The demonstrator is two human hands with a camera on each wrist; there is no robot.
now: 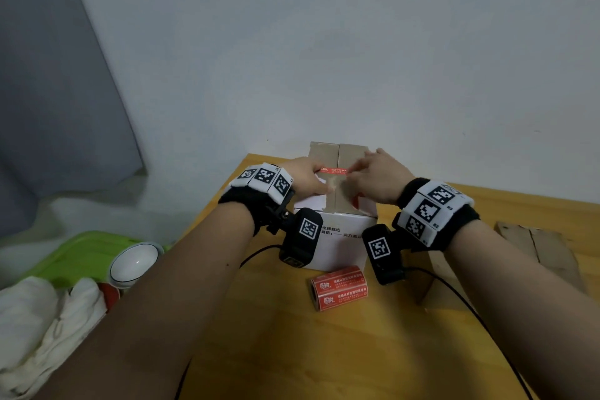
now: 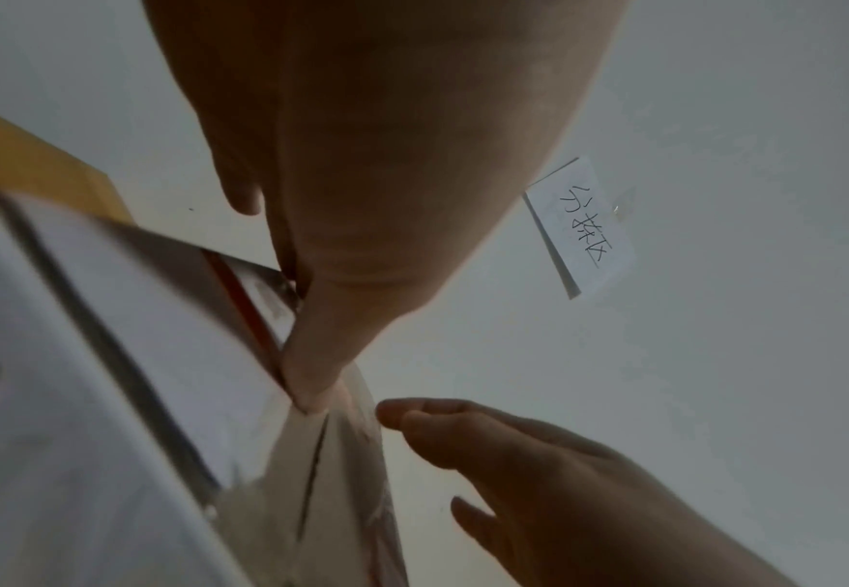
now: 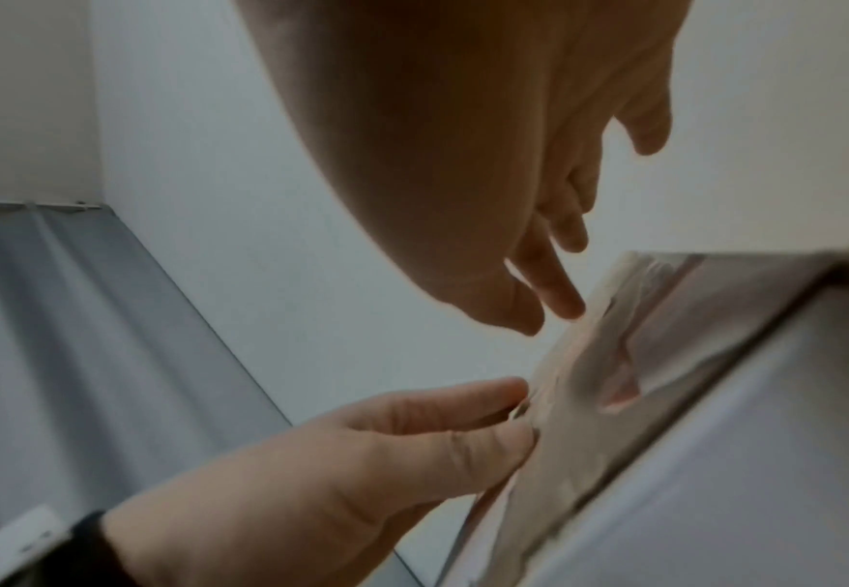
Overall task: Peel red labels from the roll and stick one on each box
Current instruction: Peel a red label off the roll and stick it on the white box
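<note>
A white box point(image 1: 341, 237) with brown cardboard top flaps stands mid-table. Just above its top, a red label point(image 1: 333, 170) is stretched between both hands. My left hand point(image 1: 319, 171) pinches the label's left end between thumb and forefinger; the left wrist view shows that pinch point(image 2: 312, 397) on the pale strip point(image 2: 342, 476). My right hand point(image 1: 352, 174) is at the label's right end, blurred, with fingers extended. In the right wrist view its thumb and forefinger point(image 3: 548, 321) hover just off the strip point(image 3: 578, 397). The red label roll point(image 1: 337, 287) lies on the table in front of the box.
A brown cardboard box point(image 1: 535, 247) sits at the right of the wooden table point(image 1: 292, 351). Left of the table lie a green tray point(image 1: 84, 250), a white bowl point(image 1: 134, 265) and white cloth point(image 1: 42, 328). A wall stands close behind.
</note>
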